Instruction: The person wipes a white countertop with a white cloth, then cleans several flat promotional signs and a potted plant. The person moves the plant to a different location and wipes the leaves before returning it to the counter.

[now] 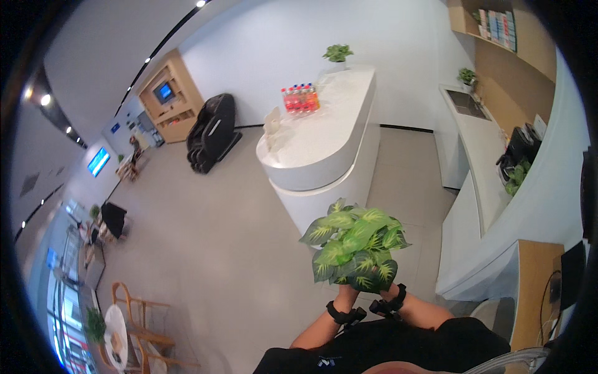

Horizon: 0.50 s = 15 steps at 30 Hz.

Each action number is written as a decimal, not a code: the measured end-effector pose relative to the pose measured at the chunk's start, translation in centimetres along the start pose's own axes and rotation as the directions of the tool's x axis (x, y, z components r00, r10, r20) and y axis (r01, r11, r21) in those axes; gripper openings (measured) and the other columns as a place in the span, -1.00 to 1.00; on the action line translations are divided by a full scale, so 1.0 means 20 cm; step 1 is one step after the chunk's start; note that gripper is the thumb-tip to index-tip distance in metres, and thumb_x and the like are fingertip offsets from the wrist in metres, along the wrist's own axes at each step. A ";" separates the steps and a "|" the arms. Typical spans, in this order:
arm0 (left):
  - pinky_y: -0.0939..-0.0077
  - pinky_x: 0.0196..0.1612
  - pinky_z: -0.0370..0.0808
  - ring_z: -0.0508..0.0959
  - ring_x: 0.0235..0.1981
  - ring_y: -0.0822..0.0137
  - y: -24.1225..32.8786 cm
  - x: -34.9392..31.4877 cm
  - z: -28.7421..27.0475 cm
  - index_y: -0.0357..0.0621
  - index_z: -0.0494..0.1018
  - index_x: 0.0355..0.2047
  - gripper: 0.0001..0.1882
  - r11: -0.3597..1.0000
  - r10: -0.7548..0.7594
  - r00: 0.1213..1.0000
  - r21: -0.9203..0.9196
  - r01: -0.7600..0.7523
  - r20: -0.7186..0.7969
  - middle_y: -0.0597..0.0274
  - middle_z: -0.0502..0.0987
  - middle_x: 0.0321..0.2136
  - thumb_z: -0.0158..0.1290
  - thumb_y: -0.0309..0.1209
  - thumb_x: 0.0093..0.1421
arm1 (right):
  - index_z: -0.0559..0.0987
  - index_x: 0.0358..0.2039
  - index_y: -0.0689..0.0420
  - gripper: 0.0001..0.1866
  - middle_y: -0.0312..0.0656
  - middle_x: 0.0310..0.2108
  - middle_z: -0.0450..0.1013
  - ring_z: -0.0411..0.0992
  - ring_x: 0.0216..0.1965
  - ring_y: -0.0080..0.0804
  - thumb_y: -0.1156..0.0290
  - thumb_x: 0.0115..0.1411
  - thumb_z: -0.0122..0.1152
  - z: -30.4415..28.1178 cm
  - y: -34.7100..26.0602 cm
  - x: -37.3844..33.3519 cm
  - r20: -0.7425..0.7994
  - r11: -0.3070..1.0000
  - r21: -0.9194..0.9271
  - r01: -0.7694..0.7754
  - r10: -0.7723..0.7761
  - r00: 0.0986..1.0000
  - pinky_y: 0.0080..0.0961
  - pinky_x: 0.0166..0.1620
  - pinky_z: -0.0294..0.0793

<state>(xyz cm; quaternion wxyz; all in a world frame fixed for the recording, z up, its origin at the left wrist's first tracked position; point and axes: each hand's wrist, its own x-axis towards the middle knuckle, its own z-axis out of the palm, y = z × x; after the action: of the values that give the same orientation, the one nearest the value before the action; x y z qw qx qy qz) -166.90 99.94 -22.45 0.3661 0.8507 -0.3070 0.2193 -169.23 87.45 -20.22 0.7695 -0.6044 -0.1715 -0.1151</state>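
A leafy green plant (358, 240) with pale-veined leaves is held up in front of my body. Under its lower leaves, my left hand (349, 290) and my right hand (392, 291) come together and support it from below. The foliage covers most of both hands, so the fingers and any pot at the base are hidden. Each wrist wears a black strap with a small black device on it.
Ahead stands a white rounded counter (349, 134) with red-capped and blue-capped bottles (300, 100) and another potted plant (337, 56). A black massage chair (213, 132) is farther left. Wooden chairs (138, 315) surround a round table (116, 330) at lower left. A side counter (476, 143) runs along the right.
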 end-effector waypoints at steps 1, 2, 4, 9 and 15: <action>0.27 0.07 0.36 0.44 -0.02 0.14 -0.02 0.02 0.03 -0.10 0.34 0.06 -0.61 1.000 -0.009 1.000 -0.015 0.009 0.014 0.13 0.45 -0.04 -0.03 -0.26 0.26 | 0.47 -0.09 0.22 -0.65 -0.19 -0.06 0.44 0.44 -0.13 -0.43 0.47 0.10 0.25 -0.01 0.02 0.03 -0.013 1.000 0.002 0.009 -0.009 1.000 -0.46 -0.05 0.46; 0.27 0.07 0.36 0.44 -0.02 0.15 -0.05 0.05 0.06 -0.10 0.33 0.07 -0.61 0.989 -0.048 0.999 -0.140 0.050 0.019 0.13 0.44 -0.03 -0.04 -0.26 0.27 | 0.48 -0.09 0.22 -0.65 -0.19 -0.06 0.44 0.44 -0.13 -0.43 0.47 0.09 0.26 -0.02 0.04 0.05 -0.026 1.000 0.007 0.015 -0.015 1.000 -0.46 -0.05 0.46; 0.27 0.08 0.36 0.43 -0.01 0.15 -0.10 0.14 0.11 -0.10 0.31 0.09 -0.60 0.920 -0.143 0.989 -0.363 0.148 0.040 0.13 0.43 -0.02 -0.07 -0.25 0.28 | 0.49 -0.10 0.22 -0.66 -0.19 -0.06 0.45 0.44 -0.13 -0.43 0.47 0.08 0.26 -0.06 0.13 0.14 -0.045 0.999 0.020 0.049 -0.048 0.998 -0.46 -0.05 0.46; 0.27 0.09 0.36 0.42 0.00 0.17 -0.19 0.35 0.22 -0.08 0.25 0.14 -0.57 0.451 -0.373 0.898 -0.800 0.395 0.233 0.13 0.40 0.02 -0.12 -0.22 0.31 | 0.51 -0.13 0.22 -0.67 -0.20 -0.06 0.45 0.45 -0.14 -0.43 0.48 0.07 0.28 -0.25 0.30 0.36 -0.123 0.984 0.075 0.159 -0.149 0.981 -0.46 -0.06 0.47; 0.28 0.10 0.37 0.41 0.03 0.18 -0.29 0.99 0.43 -0.07 0.17 0.20 -0.54 -0.173 -0.467 0.757 -0.886 0.429 0.458 0.12 0.37 0.05 -0.19 -0.18 0.35 | 0.41 0.03 0.23 -0.49 -0.19 -0.06 0.46 0.44 -0.10 -0.45 0.50 0.03 0.31 -0.69 0.21 0.86 -0.077 0.986 0.056 0.159 -0.155 0.985 -0.44 -0.01 0.45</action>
<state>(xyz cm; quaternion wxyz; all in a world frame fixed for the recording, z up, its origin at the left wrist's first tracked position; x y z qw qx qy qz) -147.57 89.39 -18.84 0.8962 0.4010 -0.0454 -0.1844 -150.13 75.58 -19.85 0.7819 -0.5604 -0.1943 -0.1919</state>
